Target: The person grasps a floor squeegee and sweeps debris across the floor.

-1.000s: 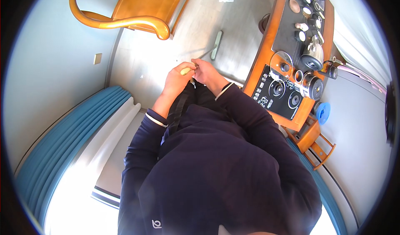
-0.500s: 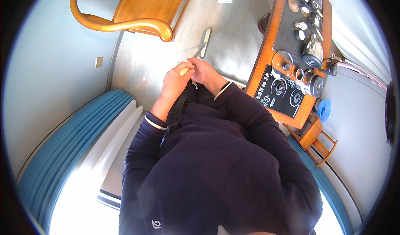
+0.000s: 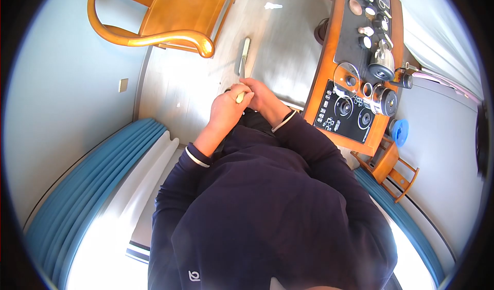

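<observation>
**Two-handed grip on a floor tool, breakables close by**

The long-handled floor tool (image 3: pixel 246 48) is held L of the worktop (image 3: pixel 328 58), w/ its head apparently resting on the floor (image 3: pixel 288 38). The L hand (image 3: pixel 227 110) is closed in a fist round the handle's end (image 3: pixel 240 98); the R hand (image 3: pixel 263 97) is curled against it, prob. gripping the pole too, though most of its fingers are hidden. The hands are pressed together.

Main risk: if the handle is swung wide toward the worktop, the clear lid (image 3: pixel 350 80) or metal kettle (image 3: pixel 382 64) could be knocked. The R sleeve (image 3: pixel 309 136), close to the worktop's near corner, could be bumped too. W/ both hands bunched at one end, leverage is prob. low, so the head could be twisted or skidded on the smooth floor. The chair (image 3: pixel 185 12), farther L of the worktop, could be struck.

Mat'ls: tool head narrow, straight, pale green; bristles can't be made out. Handle end rounded, pale yellow. Floor grey, streaky, w/ strong glare. Chair glossy orange-brown wood w/ a curved arm; worktop wood-edged, w/ a glossy black panel (image 3: pixel 328 115) at its near end. A crumpled white scrap (image 3: pixel 273 5) is seen on the floor, L of the worktop's far end.
</observation>
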{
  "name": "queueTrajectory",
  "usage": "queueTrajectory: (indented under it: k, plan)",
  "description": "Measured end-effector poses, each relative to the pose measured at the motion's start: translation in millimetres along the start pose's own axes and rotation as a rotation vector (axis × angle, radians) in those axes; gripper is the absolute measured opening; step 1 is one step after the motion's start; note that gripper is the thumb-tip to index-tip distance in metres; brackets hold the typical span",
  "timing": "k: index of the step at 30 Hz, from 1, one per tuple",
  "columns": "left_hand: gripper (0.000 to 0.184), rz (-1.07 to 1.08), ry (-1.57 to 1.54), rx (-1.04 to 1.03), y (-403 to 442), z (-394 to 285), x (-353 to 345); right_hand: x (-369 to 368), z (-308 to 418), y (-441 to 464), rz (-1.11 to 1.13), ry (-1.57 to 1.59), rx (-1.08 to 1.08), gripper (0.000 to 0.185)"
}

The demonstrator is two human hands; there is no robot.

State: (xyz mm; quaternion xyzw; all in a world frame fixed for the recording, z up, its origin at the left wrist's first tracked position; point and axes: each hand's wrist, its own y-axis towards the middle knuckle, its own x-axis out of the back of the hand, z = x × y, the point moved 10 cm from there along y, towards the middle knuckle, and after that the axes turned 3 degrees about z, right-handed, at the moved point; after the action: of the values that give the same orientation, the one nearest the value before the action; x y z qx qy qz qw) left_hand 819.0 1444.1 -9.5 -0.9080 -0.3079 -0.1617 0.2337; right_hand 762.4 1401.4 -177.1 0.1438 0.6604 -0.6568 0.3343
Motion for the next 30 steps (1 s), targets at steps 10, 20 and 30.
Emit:
queueTrajectory:
  k: [10,20,30]
  plan:
    - [0.016,0.149,-0.161,-0.055,20,12,-18,-4,28,-33,-0.173,-0.013,0.147,0.023]
    - [0.016,0.401,-0.448,-0.057,71,17,-94,70,84,-31,-0.247,0.093,0.323,0.013]
    - [0.019,0.605,-0.564,0.047,138,8,-166,153,147,-5,-0.354,0.186,0.336,0.012]
